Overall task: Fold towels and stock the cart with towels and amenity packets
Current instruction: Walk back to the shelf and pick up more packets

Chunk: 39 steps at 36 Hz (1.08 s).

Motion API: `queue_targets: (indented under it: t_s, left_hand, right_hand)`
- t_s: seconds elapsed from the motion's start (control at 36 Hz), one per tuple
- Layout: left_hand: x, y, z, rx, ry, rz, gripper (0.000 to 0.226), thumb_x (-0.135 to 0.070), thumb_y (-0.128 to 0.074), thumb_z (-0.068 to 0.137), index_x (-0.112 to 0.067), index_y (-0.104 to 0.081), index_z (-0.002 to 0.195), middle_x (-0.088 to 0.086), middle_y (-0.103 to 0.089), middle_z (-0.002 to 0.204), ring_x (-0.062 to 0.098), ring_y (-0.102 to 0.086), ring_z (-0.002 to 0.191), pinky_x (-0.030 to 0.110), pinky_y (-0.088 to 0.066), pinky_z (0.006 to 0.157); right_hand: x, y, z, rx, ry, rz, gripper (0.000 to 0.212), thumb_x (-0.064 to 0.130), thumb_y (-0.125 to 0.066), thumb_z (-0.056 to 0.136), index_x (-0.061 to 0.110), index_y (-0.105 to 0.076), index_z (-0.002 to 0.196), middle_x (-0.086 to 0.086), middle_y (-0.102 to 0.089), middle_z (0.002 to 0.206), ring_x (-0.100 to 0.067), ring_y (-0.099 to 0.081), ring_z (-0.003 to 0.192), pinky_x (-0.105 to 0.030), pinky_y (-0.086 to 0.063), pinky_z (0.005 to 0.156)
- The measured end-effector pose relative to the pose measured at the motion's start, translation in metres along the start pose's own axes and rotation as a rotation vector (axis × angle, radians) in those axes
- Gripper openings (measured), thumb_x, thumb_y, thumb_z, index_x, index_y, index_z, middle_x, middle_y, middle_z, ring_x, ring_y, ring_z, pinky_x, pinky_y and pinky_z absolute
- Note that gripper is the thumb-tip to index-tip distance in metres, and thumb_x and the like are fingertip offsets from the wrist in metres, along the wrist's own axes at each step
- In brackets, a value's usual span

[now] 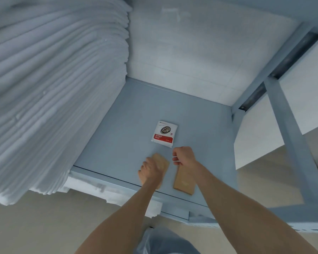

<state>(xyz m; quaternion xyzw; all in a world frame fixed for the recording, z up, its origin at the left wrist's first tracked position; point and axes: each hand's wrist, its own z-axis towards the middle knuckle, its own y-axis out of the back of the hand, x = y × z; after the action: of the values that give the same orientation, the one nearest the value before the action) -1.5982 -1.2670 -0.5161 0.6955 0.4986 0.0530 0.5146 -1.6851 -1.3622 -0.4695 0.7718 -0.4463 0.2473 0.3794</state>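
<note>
A tall stack of folded white towels [50,85] fills the left side of the blue-grey shelf [121,129]. A white and red packet [164,133] lies flat near the shelf's middle. My left hand [151,170] grips a brown packet [162,162] just above the shelf's front part. To its right my right hand [184,156] is curled, pinching something small and white. Under its wrist lies a second brown packet [184,182], flat on the shelf near the front edge.
A white wall panel [200,52] closes the shelf's back. A blue-grey upright post [283,125] stands at the right, with white boards [301,99] behind it. More white cloth [84,186] shows below the shelf's front edge. Beige floor lies beneath.
</note>
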Motion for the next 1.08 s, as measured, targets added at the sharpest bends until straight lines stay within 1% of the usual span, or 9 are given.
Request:
queue_targets:
  t_s: [0.11,0.19,0.28,0.42,0.5,0.69,0.92,1.03,1.08]
  left_hand:
    - [0.008,0.021,0.006,0.051,0.008,-0.112,0.041,-0.03,-0.056,0.094,-0.008,-0.048,0.127,0.013,-0.059,0.127,0.032,-0.059,0.118,0.037,-0.045,0.095]
    - [0.022,0.044,0.009,0.074,0.035,-0.304,0.044,-0.03,-0.069,0.086,-0.006,-0.056,0.121,0.013,-0.065,0.12,0.032,-0.061,0.113,0.036,-0.049,0.09]
    - [0.034,0.071,0.012,0.04,0.108,-0.492,0.043,-0.029,-0.069,0.088,-0.003,-0.058,0.12,0.016,-0.065,0.118,0.033,-0.061,0.108,0.036,-0.051,0.084]
    - [0.038,0.124,0.011,-0.05,0.151,-0.683,0.043,-0.022,-0.067,0.09,0.001,-0.057,0.124,0.02,-0.065,0.118,0.037,-0.062,0.11,0.047,-0.053,0.094]
    - [0.041,0.144,0.005,-0.073,0.134,-0.796,0.037,-0.019,-0.069,0.089,-0.002,-0.059,0.12,0.018,-0.067,0.115,0.035,-0.065,0.106,0.045,-0.054,0.089]
    - [0.057,0.149,-0.018,0.03,0.109,-1.017,0.038,-0.02,-0.074,0.087,-0.005,-0.061,0.119,0.014,-0.07,0.114,0.032,-0.068,0.105,0.051,-0.056,0.093]
    - [0.068,0.144,-0.032,0.086,0.178,-1.04,0.035,-0.018,-0.066,0.093,-0.003,-0.058,0.123,0.016,-0.067,0.119,0.034,-0.066,0.107,0.05,-0.055,0.095]
    - [0.078,0.147,-0.04,0.108,0.159,-1.086,0.032,-0.017,-0.063,0.095,-0.003,-0.058,0.123,0.018,-0.068,0.117,0.033,-0.068,0.1,0.041,-0.059,0.077]
    - [0.085,0.152,-0.045,0.074,0.15,-1.112,0.032,-0.017,-0.062,0.095,-0.006,-0.056,0.124,0.018,-0.067,0.118,0.033,-0.068,0.099,0.044,-0.06,0.079]
  right_hand:
    - [0.006,-0.002,0.005,-0.024,0.053,-0.108,0.01,0.006,-0.055,0.084,0.005,-0.061,0.075,-0.011,-0.06,0.071,-0.022,-0.057,0.056,-0.03,-0.054,0.055]
    - [0.016,-0.007,0.015,-0.067,0.095,-0.203,0.012,0.006,-0.054,0.085,0.005,-0.062,0.077,-0.014,-0.061,0.075,-0.027,-0.06,0.065,-0.038,-0.056,0.074]
    - [0.028,-0.019,0.026,-0.105,0.103,-0.212,0.012,0.014,-0.058,0.088,0.004,-0.062,0.092,-0.016,-0.063,0.091,-0.027,-0.06,0.078,-0.034,-0.05,0.072]
    - [0.043,-0.052,0.044,-0.163,-0.008,-0.223,0.063,0.043,-0.07,0.085,0.003,-0.053,0.13,-0.016,-0.057,0.131,-0.032,-0.055,0.122,-0.038,-0.048,0.102]
    - [0.047,-0.067,0.049,-0.248,-0.068,-0.392,0.076,0.059,-0.06,0.088,0.003,-0.044,0.137,-0.013,-0.05,0.137,-0.03,-0.044,0.129,-0.034,-0.037,0.106]
    - [0.047,-0.079,0.059,-0.252,-0.133,-0.462,0.043,0.021,-0.06,0.093,0.003,-0.049,0.131,-0.013,-0.056,0.134,-0.03,-0.053,0.125,-0.035,-0.037,0.108]
    - [0.033,-0.089,0.033,-0.058,0.031,-0.107,0.038,0.009,-0.069,0.089,-0.001,-0.06,0.124,-0.02,-0.066,0.124,-0.034,-0.065,0.111,-0.042,-0.055,0.089]
    - [0.03,-0.08,-0.01,0.153,0.0,0.195,0.03,-0.004,-0.066,0.088,-0.005,-0.062,0.117,-0.023,-0.068,0.108,-0.031,-0.066,0.076,-0.031,-0.057,0.052]
    - [0.034,-0.069,-0.036,0.227,-0.012,0.363,0.023,-0.008,-0.062,0.088,-0.004,-0.062,0.111,-0.023,-0.069,0.097,-0.03,-0.066,0.07,-0.034,-0.06,0.057]
